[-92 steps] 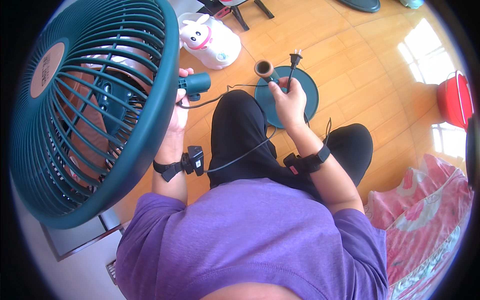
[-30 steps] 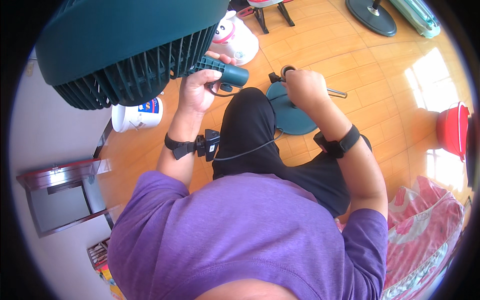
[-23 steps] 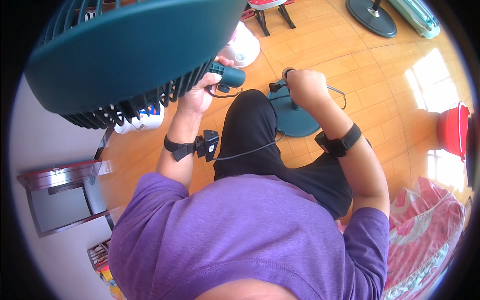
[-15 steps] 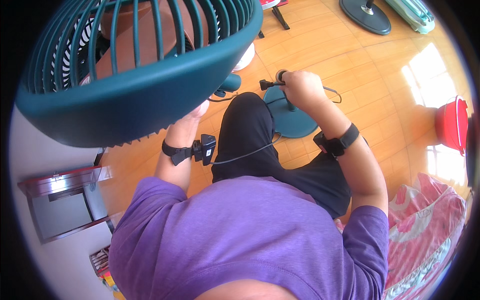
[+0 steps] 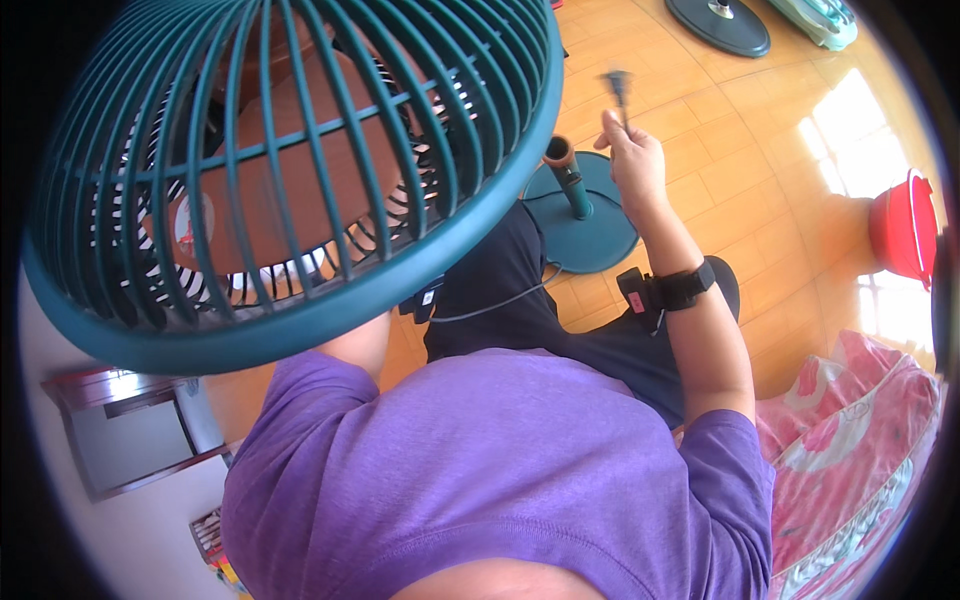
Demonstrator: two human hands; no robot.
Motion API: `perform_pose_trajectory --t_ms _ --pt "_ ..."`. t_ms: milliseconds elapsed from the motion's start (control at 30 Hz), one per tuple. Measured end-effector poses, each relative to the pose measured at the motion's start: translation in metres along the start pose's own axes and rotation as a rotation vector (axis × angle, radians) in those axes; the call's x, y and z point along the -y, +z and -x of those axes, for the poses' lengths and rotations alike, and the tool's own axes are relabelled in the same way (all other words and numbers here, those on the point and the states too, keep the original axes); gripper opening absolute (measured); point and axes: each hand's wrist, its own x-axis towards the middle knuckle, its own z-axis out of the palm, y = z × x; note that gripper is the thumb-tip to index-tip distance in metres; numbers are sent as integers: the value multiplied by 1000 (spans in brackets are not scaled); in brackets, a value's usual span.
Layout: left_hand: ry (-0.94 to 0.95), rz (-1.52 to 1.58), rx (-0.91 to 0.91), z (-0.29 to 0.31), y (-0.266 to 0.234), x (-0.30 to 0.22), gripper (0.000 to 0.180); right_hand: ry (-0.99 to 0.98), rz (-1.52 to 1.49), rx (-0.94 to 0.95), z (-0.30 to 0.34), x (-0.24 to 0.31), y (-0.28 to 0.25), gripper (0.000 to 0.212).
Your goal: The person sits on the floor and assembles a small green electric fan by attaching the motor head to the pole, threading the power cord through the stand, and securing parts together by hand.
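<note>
One grip shows on my feed: the right hand (image 5: 638, 165) is clamped on a power cord (image 5: 625, 118), with its dark, motion-blurred plug (image 5: 618, 85) just above. I see the green fan head (image 5: 300, 170) filling the upper left; it hides the left hand, so I cannot tell that grip's state. Between them an open-topped tube (image 5: 575, 190) rises from the round green base (image 5: 595, 248) on the wooden floor (image 5: 800, 260).
</note>
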Motion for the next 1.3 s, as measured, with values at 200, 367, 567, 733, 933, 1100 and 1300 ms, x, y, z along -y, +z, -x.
perform_pose_trajectory --t_ms 200,367,567,733,933,1100,1300 --pt "-67 12 12 -10 11 15 42 186 -302 173 10 -36 -13 38" --pt "-153 -23 -1 -24 30 34 41 196 -299 246 15 -50 -10 38" --pt "-90 -70 155 -52 53 42 39 32 -188 275 14 -74 -2 41" --pt "-31 72 4 -67 31 63 39 -58 -258 374 21 -67 14 43" --pt "-109 -5 -51 -54 34 54 38 -80 -391 380 17 -74 24 37" --pt "-81 23 -132 -23 30 41 37 -77 -345 414 18 -67 23 37" --pt "-66 -3 -161 -26 35 41 35 -143 -348 410 16 -77 33 38"
